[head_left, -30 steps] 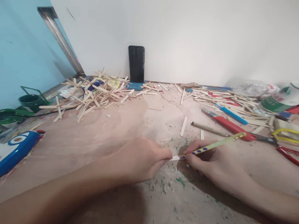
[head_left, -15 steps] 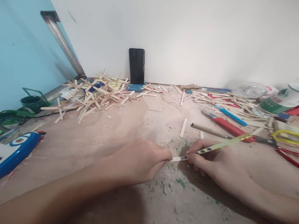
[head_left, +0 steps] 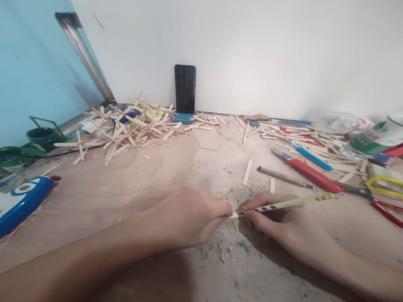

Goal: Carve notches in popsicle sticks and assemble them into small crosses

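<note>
Pencil (head_left: 285, 204), yellow-green with purple dots, lies nearly level, long axis left to right, tip at the left and eraser end at the right; no lettering on it is readable. Right hand (head_left: 286, 227) grips it with fingers closed around the shaft near the tip. Left hand (head_left: 191, 217) pinches a small wooden stick (head_left: 233, 215) with fingertips closed, pressing it to the table (head_left: 162, 171) at centre near. Tip meets that stick. Beyond the hands lies open bare board. Red-handled scissors (head_left: 376, 195) lie at right. Stick pile (head_left: 129, 125) sits far left; black phone (head_left: 185, 88) leans upright against the wall.
</note>
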The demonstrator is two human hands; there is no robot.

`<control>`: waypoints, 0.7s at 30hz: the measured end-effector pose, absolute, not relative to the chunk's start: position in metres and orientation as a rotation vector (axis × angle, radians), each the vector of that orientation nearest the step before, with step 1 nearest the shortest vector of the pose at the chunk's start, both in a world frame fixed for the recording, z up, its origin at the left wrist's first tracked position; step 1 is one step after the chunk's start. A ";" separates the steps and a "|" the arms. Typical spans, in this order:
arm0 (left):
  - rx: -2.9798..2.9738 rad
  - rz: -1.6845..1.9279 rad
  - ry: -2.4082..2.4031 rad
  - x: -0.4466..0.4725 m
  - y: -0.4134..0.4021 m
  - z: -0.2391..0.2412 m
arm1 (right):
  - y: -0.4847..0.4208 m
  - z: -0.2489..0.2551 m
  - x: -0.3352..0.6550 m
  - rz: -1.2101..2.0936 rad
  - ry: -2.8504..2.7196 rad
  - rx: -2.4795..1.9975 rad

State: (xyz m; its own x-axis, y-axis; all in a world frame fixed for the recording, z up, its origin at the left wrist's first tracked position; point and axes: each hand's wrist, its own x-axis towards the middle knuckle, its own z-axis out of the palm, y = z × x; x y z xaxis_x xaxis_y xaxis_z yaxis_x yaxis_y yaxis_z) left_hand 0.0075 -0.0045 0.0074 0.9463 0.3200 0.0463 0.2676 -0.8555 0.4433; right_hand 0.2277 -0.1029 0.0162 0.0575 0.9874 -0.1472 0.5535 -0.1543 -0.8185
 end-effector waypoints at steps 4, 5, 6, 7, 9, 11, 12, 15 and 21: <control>2.663 0.158 0.425 0.006 -0.005 0.008 | -0.103 0.017 0.226 0.997 -1.522 -1.741; 2.666 0.158 0.425 0.006 -0.006 0.008 | -0.102 0.018 0.226 0.992 -1.523 -1.741; 2.671 0.159 0.426 0.006 -0.006 0.008 | -0.102 0.019 0.226 0.985 -1.525 -1.741; 2.674 0.159 0.427 0.006 -0.006 0.009 | -0.102 0.019 0.226 0.982 -1.530 -1.741; 2.674 0.160 0.427 0.007 -0.005 0.009 | -0.101 0.020 0.226 0.987 -1.544 -1.738; 2.669 0.164 0.430 0.007 -0.005 0.008 | -0.101 0.020 0.227 0.990 -1.540 -1.730; 2.666 0.163 0.434 0.007 -0.005 0.008 | -0.101 0.019 0.227 0.996 -1.535 -1.729; 2.652 0.165 0.435 0.007 -0.005 0.007 | -0.102 0.018 0.228 1.012 -1.521 -1.730; 2.658 0.149 0.431 0.007 -0.005 0.007 | -0.101 0.019 0.228 0.931 -1.498 -1.740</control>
